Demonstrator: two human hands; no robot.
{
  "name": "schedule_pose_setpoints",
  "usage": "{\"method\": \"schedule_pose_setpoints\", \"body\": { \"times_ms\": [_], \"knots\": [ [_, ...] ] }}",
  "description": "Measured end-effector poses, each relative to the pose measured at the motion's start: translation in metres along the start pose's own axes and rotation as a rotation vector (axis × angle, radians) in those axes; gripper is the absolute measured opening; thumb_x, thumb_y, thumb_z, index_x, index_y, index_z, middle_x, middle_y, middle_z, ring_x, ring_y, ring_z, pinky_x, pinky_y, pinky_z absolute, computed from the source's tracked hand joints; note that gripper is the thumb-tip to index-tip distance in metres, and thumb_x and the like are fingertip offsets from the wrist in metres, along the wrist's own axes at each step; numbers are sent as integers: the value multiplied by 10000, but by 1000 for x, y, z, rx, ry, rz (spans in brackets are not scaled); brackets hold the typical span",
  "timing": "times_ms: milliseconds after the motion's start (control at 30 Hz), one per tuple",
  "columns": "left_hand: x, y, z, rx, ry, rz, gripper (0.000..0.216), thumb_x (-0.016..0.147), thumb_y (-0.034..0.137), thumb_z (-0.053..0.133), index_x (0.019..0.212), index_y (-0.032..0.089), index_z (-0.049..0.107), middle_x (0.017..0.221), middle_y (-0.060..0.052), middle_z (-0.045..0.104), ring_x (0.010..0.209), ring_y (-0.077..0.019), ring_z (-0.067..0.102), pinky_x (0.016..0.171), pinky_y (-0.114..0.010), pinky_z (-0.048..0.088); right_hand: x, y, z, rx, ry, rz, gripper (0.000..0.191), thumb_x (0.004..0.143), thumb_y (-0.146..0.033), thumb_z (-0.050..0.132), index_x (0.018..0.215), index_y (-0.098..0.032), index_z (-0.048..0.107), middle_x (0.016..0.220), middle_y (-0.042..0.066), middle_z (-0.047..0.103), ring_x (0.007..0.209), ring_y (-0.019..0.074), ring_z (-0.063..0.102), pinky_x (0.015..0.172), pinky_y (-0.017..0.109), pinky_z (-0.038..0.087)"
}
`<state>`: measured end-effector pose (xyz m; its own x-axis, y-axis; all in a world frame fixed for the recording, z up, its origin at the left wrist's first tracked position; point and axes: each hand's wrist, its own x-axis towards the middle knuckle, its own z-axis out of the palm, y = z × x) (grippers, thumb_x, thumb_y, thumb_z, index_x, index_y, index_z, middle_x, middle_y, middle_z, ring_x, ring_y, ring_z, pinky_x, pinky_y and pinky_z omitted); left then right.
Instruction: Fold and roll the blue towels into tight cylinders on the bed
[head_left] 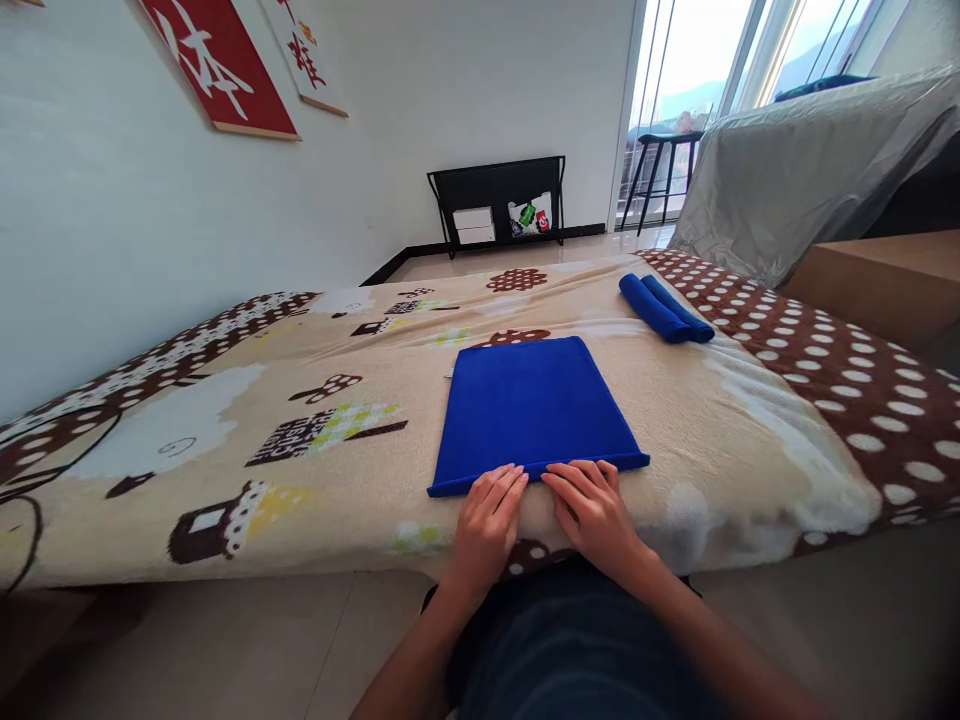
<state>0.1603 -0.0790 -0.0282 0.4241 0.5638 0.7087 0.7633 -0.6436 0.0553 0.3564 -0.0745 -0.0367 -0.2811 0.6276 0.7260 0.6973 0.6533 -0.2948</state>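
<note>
A blue towel [529,405] lies folded into a rectangle on the bed, its near edge turned over into a thin roll. Side by side at that edge, my left hand [491,510] and my right hand [589,505] have their fingers curled over the roll. The thumbs are mostly hidden beneath the hands. Farther off to the right, two rolled blue towels [664,308] rest beside each other. A small white tag shows at the flat towel's left side.
Under the towels is a beige patterned blanket [337,350] with a brown dotted border. A black rack [499,185] stands by the far wall. At the right are a plastic-covered piece of furniture [795,170], a brown box [885,285] and a dark stool [667,150].
</note>
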Motion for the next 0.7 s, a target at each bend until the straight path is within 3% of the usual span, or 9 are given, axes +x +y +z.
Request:
{"method": "schedule_pose_setpoints", "body": {
  "times_ms": [133,333,433,500,600,700],
  "knots": [
    [-17,-12,-11,20,-25,11,488,908,40,521,1377,173,537,1337,-95,650,1293,-221,571,1087,-418,466,-5,20,-20,-17,-29,3,295,972,-180,551,1242,-239,653,1258,22,686,1107,196,602,1000,408,356],
    [-55,-53,-40,151,49,-87,531,885,60,548,1396,205,537,1332,-101,657,1303,-261,571,1093,-476,427,-26,79,-66,-71,-137,-5,347,973,-193,552,1309,-252,613,1323,1,651,1167,187,591,1002,384,412],
    [-61,-63,-48,218,72,-103,509,885,98,563,1380,217,557,1309,-96,672,1325,-290,549,1107,-502,382,-33,92,-77,-119,-136,-10,336,974,-211,556,1300,-265,619,1313,-5,658,1171,193,602,992,393,416],
    [-56,-57,-47,254,76,-117,475,891,126,572,1357,214,575,1310,-95,672,1338,-305,533,1133,-524,324,-30,86,-74,-171,-91,3,305,969,-222,565,1260,-266,645,1289,-2,673,1161,207,615,997,417,404],
    [-37,-28,-34,291,37,-138,447,916,162,558,1362,193,569,1368,-105,630,1377,-316,488,1175,-551,226,-18,54,-54,-240,-20,-4,297,967,-202,550,1239,-244,663,1310,18,661,1214,225,602,1040,445,369],
    [-16,12,-12,254,-93,-104,509,950,202,507,1450,114,473,1486,-148,509,1453,-301,383,1193,-507,240,-5,12,-28,-194,-131,-121,395,984,-177,478,1363,-204,588,1450,44,545,1362,214,494,1110,434,336]
  ]
}}
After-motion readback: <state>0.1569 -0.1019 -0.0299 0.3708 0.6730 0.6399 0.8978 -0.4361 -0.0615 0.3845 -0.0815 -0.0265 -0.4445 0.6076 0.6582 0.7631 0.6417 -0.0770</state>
